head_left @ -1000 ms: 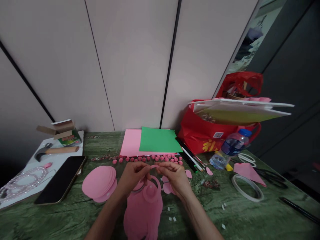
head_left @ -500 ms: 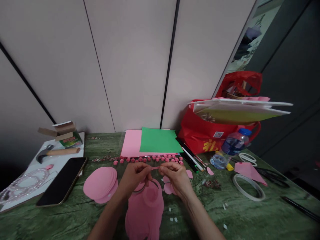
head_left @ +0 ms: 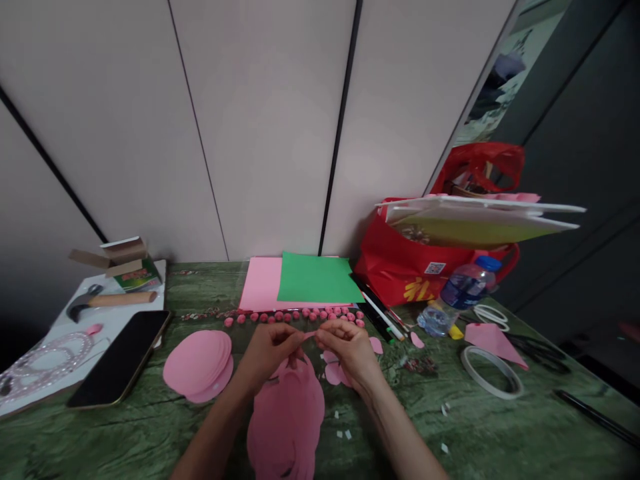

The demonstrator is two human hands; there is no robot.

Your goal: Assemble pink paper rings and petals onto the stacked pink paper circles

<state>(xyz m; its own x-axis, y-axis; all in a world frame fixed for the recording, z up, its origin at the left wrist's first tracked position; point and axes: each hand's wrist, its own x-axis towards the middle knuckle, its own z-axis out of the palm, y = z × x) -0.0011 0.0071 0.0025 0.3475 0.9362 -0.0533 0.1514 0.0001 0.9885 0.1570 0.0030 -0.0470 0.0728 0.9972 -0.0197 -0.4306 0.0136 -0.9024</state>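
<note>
Over the middle of the table, my left hand (head_left: 273,348) and my right hand (head_left: 351,352) face each other with fingertips almost meeting. Both pinch a narrow pink paper strip (head_left: 310,335) that shows in the small gap between them. Below my left hand spreads a pile of pink paper cut in curving bands (head_left: 286,423); whether the strip joins it is hidden by my fingers. Just beyond my fingertips lies a row of small rolled pink paper roses (head_left: 345,311). Pink paper petals (head_left: 332,373) lie partly under my right hand.
Pink paper discs (head_left: 197,365) are stacked left, near a phone (head_left: 120,360) and a hammer (head_left: 115,299). Green paper (head_left: 320,279) lies at the back. Rightward stand a red bag (head_left: 390,267) and a water bottle (head_left: 463,287), with a tape roll (head_left: 493,385) and scissors (head_left: 540,353) nearby.
Both hands stay pinched on the strip, with only small finger shifts. The curved paper bands below my left hand have shifted, and a dark gap among them has closed. The view has moved slightly.
</note>
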